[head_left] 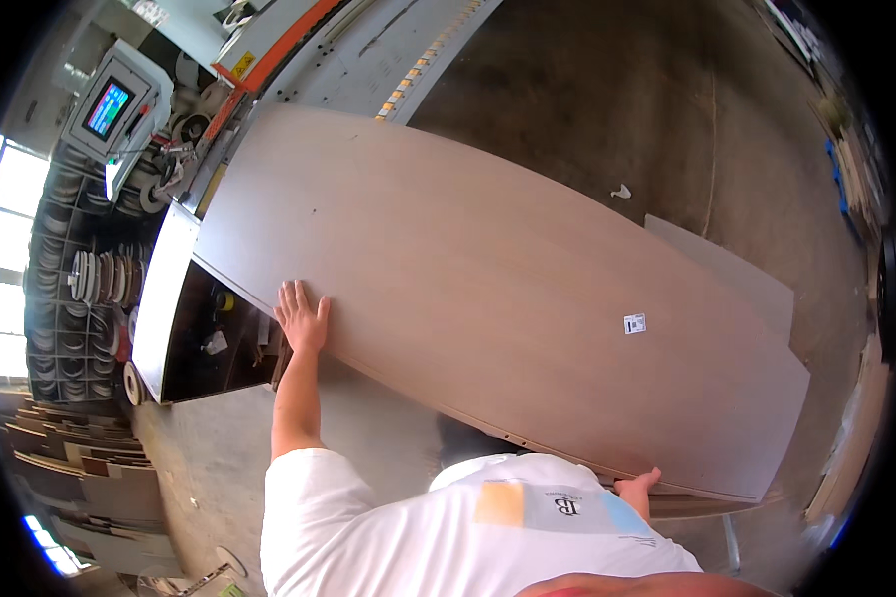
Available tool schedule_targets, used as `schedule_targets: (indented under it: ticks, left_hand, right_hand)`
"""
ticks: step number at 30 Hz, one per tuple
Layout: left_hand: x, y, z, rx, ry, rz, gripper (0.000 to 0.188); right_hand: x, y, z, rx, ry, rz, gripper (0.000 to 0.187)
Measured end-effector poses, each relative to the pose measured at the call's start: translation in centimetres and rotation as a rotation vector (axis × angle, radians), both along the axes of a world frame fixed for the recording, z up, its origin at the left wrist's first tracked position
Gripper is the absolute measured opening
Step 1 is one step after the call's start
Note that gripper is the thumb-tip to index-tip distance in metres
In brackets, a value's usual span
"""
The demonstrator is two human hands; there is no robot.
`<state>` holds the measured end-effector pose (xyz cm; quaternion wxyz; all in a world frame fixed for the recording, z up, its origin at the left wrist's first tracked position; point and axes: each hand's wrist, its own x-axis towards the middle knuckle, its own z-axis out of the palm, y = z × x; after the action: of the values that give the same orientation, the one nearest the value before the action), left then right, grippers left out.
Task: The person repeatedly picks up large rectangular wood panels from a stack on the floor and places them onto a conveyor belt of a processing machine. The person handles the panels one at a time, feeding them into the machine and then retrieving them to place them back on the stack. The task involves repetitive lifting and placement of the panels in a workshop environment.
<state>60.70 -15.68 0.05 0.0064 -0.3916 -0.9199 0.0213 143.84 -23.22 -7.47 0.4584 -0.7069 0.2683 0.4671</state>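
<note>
A large light brown board (488,259) with a small white label (634,323) stretches across the view. Its far left end lies at the machine with the orange strip. My left hand (302,316) rests flat on the board by its near left edge, fingers stretched out. At the near edge, toward the right end, my right hand (640,485) grips the board with the thumb on top; its other fingers are hidden beneath.
The machine bed (358,55) and a control screen (109,107) stand at the far left. Below the screen are racks of edging rolls (100,277) and a dark open cabinet (214,338). Stacked boards (80,468) lie at the lower left. Another grey panel (737,279) shows behind the board.
</note>
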Motion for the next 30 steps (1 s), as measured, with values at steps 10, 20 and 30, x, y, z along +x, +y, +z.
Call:
schedule_targets:
  ticks: [10, 20, 30]
  left_hand:
    - [-6.0, -0.6, 2.0, -0.048, -0.011, 0.069, 0.075]
    - [-17.7, -1.3, 1.2, 0.108, -0.044, 0.056, 0.071]
    - [-27.9, -2.2, 0.3, 0.167, -0.030, 0.042, 0.067]
  right_hand:
    - [-3.4, -2.4, 0.5, -0.020, -0.008, 0.148, 0.068]
    - [-13.2, -4.3, 2.4, 0.004, -0.037, 0.160, 0.068]
    - [-23.1, -3.9, 4.1, 0.029, -0.053, 0.196, 0.068]
